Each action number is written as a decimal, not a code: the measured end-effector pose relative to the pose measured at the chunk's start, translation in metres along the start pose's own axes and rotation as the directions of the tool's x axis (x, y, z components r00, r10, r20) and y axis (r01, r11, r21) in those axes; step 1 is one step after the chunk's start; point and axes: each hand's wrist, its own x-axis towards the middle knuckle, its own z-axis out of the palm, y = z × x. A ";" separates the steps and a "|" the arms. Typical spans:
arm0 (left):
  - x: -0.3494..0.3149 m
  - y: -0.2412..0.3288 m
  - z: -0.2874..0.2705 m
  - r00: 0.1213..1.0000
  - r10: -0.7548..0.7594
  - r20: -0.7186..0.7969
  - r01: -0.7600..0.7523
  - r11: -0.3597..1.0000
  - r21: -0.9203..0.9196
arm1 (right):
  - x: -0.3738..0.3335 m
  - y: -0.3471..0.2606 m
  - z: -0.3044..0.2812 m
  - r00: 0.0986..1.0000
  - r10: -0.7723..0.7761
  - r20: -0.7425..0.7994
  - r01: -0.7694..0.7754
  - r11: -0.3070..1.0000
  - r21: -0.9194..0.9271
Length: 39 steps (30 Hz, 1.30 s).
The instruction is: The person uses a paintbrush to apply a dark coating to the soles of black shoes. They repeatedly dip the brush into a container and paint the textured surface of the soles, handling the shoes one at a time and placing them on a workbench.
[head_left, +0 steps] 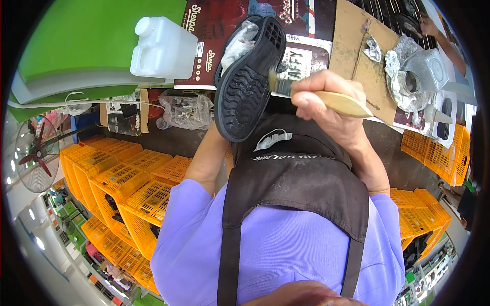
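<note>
A black shoe sole [242, 97] is tilted up at the table's near edge, with its wavy tread toward me. Behind it show another dark sole-like edge and some crumpled white stuffing [240, 46]. My left forearm runs up behind the sole; my left hand holds it from behind, its fingers hidden. My right hand [332, 99] is closed around the pale wooden handle of a flat brush [347, 104]. The brush's bristles meet the sole's right edge, near its middle.
A white plastic jug [164, 48] stands left of the sole. To the right, cardboard [362, 56] lies beside crumpled foil [400, 76] and a clear square container [426, 71]. Stacked orange crates [135, 183] fill the lower left; more orange crates [439, 153] stand right.
</note>
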 end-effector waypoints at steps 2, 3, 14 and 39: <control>0.001 -0.006 -0.001 1.000 0.015 -0.007 -0.015 1.000 0.016 | 0.000 -0.004 -0.002 0.993 0.114 0.011 -0.114 0.977 0.180; 0.003 -0.008 -0.002 1.000 0.027 -0.008 -0.027 0.999 0.022 | 0.000 -0.004 -0.003 0.982 0.188 -0.028 -0.172 0.939 0.298; 0.012 -0.016 -0.017 0.992 0.117 0.045 -0.123 0.981 0.149 | -0.008 0.003 -0.014 0.976 0.218 0.008 -0.203 0.898 0.391; -0.016 0.003 -0.007 0.823 -0.430 0.372 0.554 0.459 -0.695 | 0.026 0.034 -0.034 0.967 -0.216 0.136 0.255 0.860 -0.442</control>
